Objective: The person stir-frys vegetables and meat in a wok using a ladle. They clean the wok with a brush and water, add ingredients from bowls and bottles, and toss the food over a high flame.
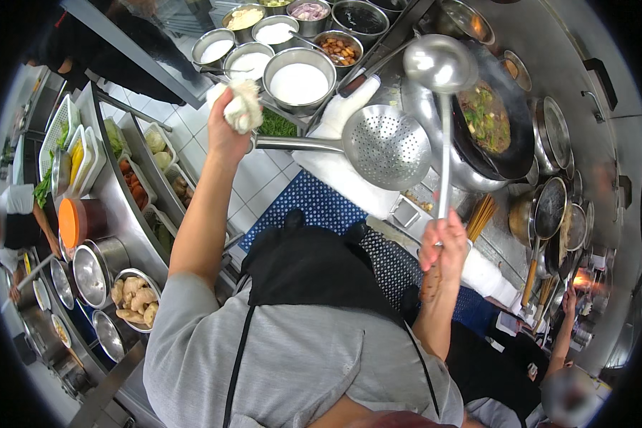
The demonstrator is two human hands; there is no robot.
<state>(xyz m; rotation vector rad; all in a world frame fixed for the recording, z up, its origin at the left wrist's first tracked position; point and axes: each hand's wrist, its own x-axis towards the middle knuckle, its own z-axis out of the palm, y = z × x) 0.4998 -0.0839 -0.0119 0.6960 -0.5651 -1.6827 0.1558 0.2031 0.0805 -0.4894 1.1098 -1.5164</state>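
Note:
My left hand (227, 128) is closed on a bunched white cloth (242, 104). The handle end of a perforated steel skimmer (388, 147) meets that hand; whether I grip it as well, I cannot tell. My right hand (444, 246) holds a long steel ladle (441, 64) by its handle, the wooden end showing below my palm. The ladle's bowl is raised beside a dark wok (521, 144), which holds cooked food with green leaves and brown pieces (484, 117). White towels (348, 174) lie along the stove edge under the skimmer.
Steel pots of white powder or liquid (299, 83) and other ingredients stand at the top. Bamboo sticks (481, 211) and stacked pans (550, 208) are at right. A steel counter (123, 214) with produce baskets and a ginger bowl (152, 321) is at left. Co-workers stand at both sides; flames burn at far right.

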